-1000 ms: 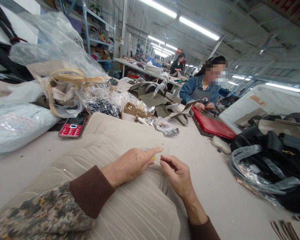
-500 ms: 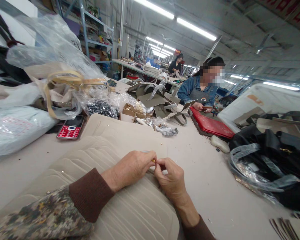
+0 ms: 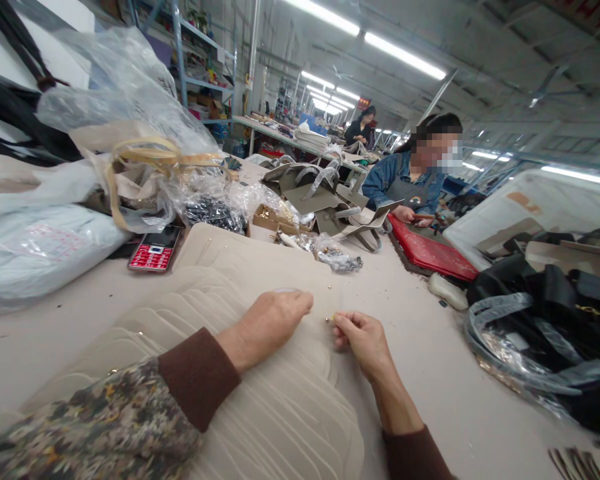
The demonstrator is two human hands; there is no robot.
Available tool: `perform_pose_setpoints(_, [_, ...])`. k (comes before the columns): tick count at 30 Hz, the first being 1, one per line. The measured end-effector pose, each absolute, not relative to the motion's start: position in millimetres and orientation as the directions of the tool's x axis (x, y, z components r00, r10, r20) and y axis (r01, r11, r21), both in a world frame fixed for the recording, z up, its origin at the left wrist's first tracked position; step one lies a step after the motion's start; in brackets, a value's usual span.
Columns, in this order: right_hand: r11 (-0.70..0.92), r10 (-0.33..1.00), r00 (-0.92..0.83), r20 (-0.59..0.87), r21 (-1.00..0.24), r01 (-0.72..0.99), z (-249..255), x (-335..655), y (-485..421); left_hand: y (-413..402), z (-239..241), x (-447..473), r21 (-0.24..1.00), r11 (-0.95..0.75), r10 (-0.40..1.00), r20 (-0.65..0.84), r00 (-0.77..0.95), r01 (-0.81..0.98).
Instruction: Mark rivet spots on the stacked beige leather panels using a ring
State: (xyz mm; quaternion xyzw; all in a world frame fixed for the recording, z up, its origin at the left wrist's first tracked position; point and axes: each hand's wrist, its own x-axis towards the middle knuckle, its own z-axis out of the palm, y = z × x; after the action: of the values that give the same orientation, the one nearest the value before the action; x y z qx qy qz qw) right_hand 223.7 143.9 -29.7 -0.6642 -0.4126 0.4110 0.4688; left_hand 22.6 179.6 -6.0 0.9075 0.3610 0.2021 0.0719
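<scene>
My left hand (image 3: pixel 270 323) rests curled on a fanned stack of beige leather panels (image 3: pixel 260 400), fingers closed around something I cannot make out. Just to its right, my right hand (image 3: pixel 363 340) pinches a tiny gold metal piece (image 3: pixel 331 319) at its fingertips, held over the right edge of the top panel. The two hands are a short gap apart. Small gold studs dot the panels.
A red phone (image 3: pixel 155 250) lies left of the panels. Plastic bags of straps and hardware (image 3: pixel 145 167) pile up behind. A box of gold fittings (image 3: pixel 270 219), grey bag parts (image 3: pixel 320 193), a red mat (image 3: pixel 430 252), black bags (image 3: pixel 550 300). A person in denim (image 3: pixel 405 187) works opposite.
The hands had met at the fingertips half a second ago; now they have parted, with the small gold piece staying in my right hand's pinch.
</scene>
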Motion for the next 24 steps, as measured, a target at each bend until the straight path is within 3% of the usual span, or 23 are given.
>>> perform_pose_setpoints(5, [-0.216, 0.958, 0.252, -0.137, -0.924, 0.317, -39, 233, 146, 192, -10, 18, 0.156, -0.705, 0.709, 0.147, 0.690, 0.691])
perform_pose_setpoints(10, [-0.197, 0.966, 0.242, -0.091, -0.866, 0.460, -39, 227, 147, 191, -11, 19, 0.157, -0.715, 0.699, 0.153, 0.699, 0.681])
perform_pose_setpoints(15, [-0.104, 0.980, 0.194, 0.054, -0.689, 0.717, -36, 222, 152, 192, -14, 18, 0.141, -0.723, 0.691, 0.170, 0.703, 0.677])
perform_pose_setpoints(19, [-0.183, 0.972, 0.235, -0.029, -0.721, 0.668, -39, 223, 154, 193, -15, 17, 0.124, -0.725, 0.688, 0.170, 0.705, 0.678])
perform_pose_setpoints(22, [-0.282, 0.938, 0.326, -0.118, -0.807, 0.519, -41, 229, 149, 194, -14, 16, 0.129, -0.729, 0.684, 0.185, 0.706, 0.672])
perform_pose_setpoints(24, [-0.265, 0.940, 0.316, -0.132, -0.866, 0.424, -42, 233, 144, 194, -13, 16, 0.124, -0.729, 0.683, 0.188, 0.706, 0.673])
